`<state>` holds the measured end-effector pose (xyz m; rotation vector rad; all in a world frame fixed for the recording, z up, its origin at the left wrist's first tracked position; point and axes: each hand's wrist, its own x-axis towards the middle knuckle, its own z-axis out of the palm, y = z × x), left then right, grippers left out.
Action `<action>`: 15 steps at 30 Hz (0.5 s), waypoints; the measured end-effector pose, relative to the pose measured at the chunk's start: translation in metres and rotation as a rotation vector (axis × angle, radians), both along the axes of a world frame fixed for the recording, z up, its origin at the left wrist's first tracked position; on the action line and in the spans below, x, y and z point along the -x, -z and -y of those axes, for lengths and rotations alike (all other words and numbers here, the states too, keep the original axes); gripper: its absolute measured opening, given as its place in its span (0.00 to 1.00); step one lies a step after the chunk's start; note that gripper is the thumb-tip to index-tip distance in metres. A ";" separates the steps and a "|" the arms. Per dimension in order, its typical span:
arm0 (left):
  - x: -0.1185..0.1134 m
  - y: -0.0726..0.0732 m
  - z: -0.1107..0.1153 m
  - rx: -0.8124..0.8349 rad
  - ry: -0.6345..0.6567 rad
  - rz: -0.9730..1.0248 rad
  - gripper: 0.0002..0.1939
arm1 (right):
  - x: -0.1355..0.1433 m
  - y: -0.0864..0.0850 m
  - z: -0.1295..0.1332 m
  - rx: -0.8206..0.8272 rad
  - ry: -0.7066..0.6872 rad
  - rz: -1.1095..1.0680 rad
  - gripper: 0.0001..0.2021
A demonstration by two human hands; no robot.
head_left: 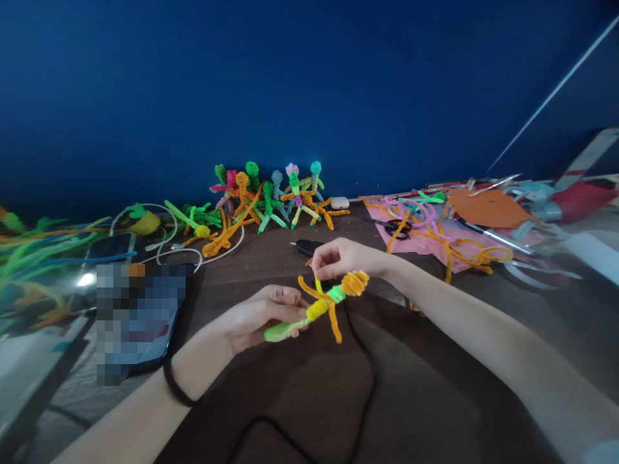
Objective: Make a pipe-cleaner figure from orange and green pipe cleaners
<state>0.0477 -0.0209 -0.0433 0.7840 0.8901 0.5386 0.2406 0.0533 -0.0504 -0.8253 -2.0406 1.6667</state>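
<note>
A pipe-cleaner figure lies slantwise above the dark table, with an orange head, a bright green and yellow body, orange arms and light green legs. My left hand grips it by the legs, fingers closed round them. Above the body, my right hand pinches the loose end of a yellow pipe cleaner that runs down to the figure's body. Part of the legs is hidden behind my left fingers.
Several finished pipe-cleaner figures stand against the blue wall. A phone and loose pipe cleaners are at left. Scissors, pink paper and orange paper lie at right. A black cord crosses the table.
</note>
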 end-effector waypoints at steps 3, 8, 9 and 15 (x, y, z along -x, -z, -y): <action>-0.002 0.001 0.002 0.031 0.084 -0.079 0.16 | 0.000 -0.004 0.003 -0.079 -0.089 0.074 0.09; -0.007 0.007 0.005 0.030 0.179 -0.167 0.08 | 0.005 -0.011 0.009 -0.152 -0.221 0.128 0.08; -0.008 0.009 0.005 0.034 0.192 -0.173 0.08 | 0.006 -0.012 0.011 -0.181 -0.240 0.136 0.08; -0.014 0.013 0.009 0.076 0.162 -0.209 0.07 | 0.012 -0.020 0.022 -0.313 -0.311 0.171 0.09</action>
